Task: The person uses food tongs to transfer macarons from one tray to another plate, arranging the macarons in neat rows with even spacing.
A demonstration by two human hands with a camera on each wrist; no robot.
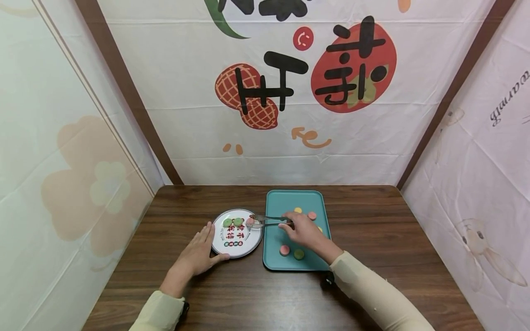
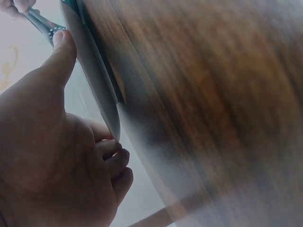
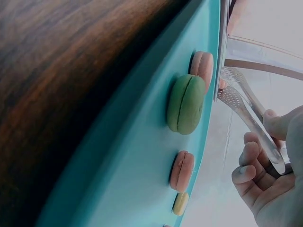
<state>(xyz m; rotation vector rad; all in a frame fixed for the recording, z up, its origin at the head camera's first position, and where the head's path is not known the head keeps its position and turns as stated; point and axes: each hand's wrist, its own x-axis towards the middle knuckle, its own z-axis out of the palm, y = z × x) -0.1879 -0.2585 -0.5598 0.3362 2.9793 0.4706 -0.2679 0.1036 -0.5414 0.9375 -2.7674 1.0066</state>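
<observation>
White cloth covers the back wall (image 1: pixel 186 138), creased in faint horizontal lines. It is printed with bold black characters (image 1: pixel 285 63), a red peanut (image 1: pixel 265 118), a red oval (image 1: pixel 382 57), a small red smiley (image 1: pixel 303 38) and an orange arrow (image 1: pixel 310 136). Two brown strips (image 1: pixel 132 92) slant down its sides. The left wall (image 1: pixel 37 82) is pale, with a large faded flower (image 1: pixel 109 184) in peach and light green. The right wall (image 1: pixel 488 184), wrinkled and whitish, bears a faint rabbit (image 1: pixel 476 243) and slanting grey lettering (image 1: pixel 509 99). The table (image 1: pixel 372 225) is dark brown with visible wood grain and rounded far corners; its far edge lies along the back wall. Soft light leaves a pale sheen (image 1: pixel 285 299) on its near part.
</observation>
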